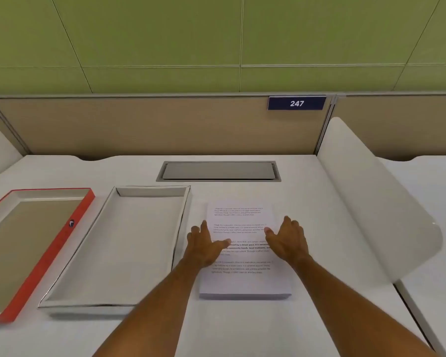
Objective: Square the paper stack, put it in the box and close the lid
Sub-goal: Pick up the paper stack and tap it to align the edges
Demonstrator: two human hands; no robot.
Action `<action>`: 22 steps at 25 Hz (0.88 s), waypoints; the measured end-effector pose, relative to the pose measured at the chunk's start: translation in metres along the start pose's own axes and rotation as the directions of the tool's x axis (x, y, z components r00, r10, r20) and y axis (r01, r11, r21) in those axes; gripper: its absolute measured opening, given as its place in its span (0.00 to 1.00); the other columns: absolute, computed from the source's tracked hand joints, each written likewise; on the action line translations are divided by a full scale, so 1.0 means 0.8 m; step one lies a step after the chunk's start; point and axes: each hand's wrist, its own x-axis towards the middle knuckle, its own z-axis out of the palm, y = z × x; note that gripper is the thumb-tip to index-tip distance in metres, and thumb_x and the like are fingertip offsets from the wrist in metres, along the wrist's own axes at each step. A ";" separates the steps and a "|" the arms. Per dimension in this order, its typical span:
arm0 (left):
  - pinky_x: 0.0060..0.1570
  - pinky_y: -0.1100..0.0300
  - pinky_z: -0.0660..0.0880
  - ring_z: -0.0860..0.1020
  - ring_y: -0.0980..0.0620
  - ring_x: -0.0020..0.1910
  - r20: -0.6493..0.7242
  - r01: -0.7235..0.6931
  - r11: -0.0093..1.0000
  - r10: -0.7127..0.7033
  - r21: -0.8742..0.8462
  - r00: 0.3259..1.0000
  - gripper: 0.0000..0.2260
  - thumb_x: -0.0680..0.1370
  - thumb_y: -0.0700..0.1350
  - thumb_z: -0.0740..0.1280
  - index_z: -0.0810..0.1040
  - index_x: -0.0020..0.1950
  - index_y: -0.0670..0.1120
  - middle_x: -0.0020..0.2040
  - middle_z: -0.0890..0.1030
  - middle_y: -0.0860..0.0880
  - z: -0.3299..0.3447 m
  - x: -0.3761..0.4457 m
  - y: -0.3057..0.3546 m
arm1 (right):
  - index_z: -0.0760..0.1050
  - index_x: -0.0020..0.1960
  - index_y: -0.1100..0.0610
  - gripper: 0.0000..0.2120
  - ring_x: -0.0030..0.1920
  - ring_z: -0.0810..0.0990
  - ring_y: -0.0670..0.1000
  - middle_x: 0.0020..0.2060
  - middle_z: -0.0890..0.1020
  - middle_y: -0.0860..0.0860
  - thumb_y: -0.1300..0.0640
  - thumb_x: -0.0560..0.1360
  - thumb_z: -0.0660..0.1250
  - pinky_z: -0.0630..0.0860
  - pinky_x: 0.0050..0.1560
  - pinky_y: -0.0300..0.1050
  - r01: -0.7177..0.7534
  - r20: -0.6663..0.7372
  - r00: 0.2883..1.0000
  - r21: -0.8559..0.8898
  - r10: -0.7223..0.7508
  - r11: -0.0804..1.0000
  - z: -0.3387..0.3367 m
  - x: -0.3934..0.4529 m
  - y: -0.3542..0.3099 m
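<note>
A stack of white printed paper (245, 279) lies flat on the white desk, right of centre. My left hand (204, 244) rests at the stack's left edge, fingers spread, thumb lying on the top sheet. My right hand (286, 239) is at the right edge, fingers apart, thumb on the sheet. Neither hand grips the paper. Left of the stack stands an open white box (183, 215) with nothing in it. Its red-sided lid (70, 243) lies upside down at the far left.
A grey cable hatch (218, 171) is set into the desk behind the box and paper. A white curved divider (376, 202) rises on the right. A tan partition (152, 124) with a "247" sign (296, 103) closes the back.
</note>
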 end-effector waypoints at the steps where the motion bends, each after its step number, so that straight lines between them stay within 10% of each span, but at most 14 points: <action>1: 0.71 0.40 0.61 0.57 0.37 0.76 0.002 0.039 0.998 -0.039 -0.056 0.999 0.45 0.71 0.63 0.69 0.52 0.79 0.45 0.77 0.59 0.39 0.001 0.006 0.000 | 0.66 0.68 0.64 0.30 0.65 0.73 0.62 0.65 0.74 0.61 0.44 0.75 0.64 0.73 0.62 0.56 -0.047 0.026 0.999 0.064 0.045 0.997 0.003 0.004 0.001; 5: 0.70 0.40 0.64 0.63 0.36 0.74 0.016 0.147 0.964 -0.147 -0.220 0.989 0.41 0.73 0.62 0.67 0.56 0.78 0.44 0.76 0.63 0.38 -0.002 0.024 0.004 | 0.74 0.57 0.64 0.20 0.48 0.77 0.57 0.56 0.81 0.59 0.49 0.74 0.67 0.74 0.46 0.47 -0.178 0.148 0.977 0.156 0.155 0.972 0.014 0.018 0.001; 9: 0.65 0.41 0.71 0.72 0.36 0.68 0.060 0.233 0.885 -0.229 -0.403 0.972 0.37 0.75 0.63 0.63 0.60 0.77 0.44 0.73 0.68 0.39 -0.011 0.043 0.008 | 0.74 0.56 0.62 0.20 0.52 0.79 0.59 0.56 0.81 0.59 0.48 0.73 0.67 0.78 0.54 0.51 -0.275 0.215 0.951 0.251 0.224 0.928 0.014 0.041 -0.003; 16: 0.35 0.57 0.73 0.80 0.48 0.39 0.231 0.387 0.701 -0.311 -0.599 0.922 0.28 0.77 0.67 0.52 0.76 0.55 0.44 0.42 0.82 0.47 -0.028 0.068 0.006 | 0.77 0.59 0.65 0.19 0.43 0.84 0.60 0.49 0.85 0.61 0.52 0.75 0.68 0.81 0.40 0.50 -0.483 0.485 0.847 0.530 0.217 0.697 0.003 0.073 0.002; 22: 0.39 0.55 0.78 0.83 0.46 0.40 0.279 0.419 0.663 -0.312 -0.621 0.908 0.30 0.78 0.66 0.54 0.79 0.52 0.41 0.39 0.86 0.43 -0.028 0.090 -0.001 | 0.79 0.52 0.63 0.12 0.35 0.84 0.55 0.39 0.86 0.57 0.55 0.75 0.67 0.78 0.31 0.42 -0.455 0.529 0.838 0.545 0.133 0.704 -0.009 0.087 0.009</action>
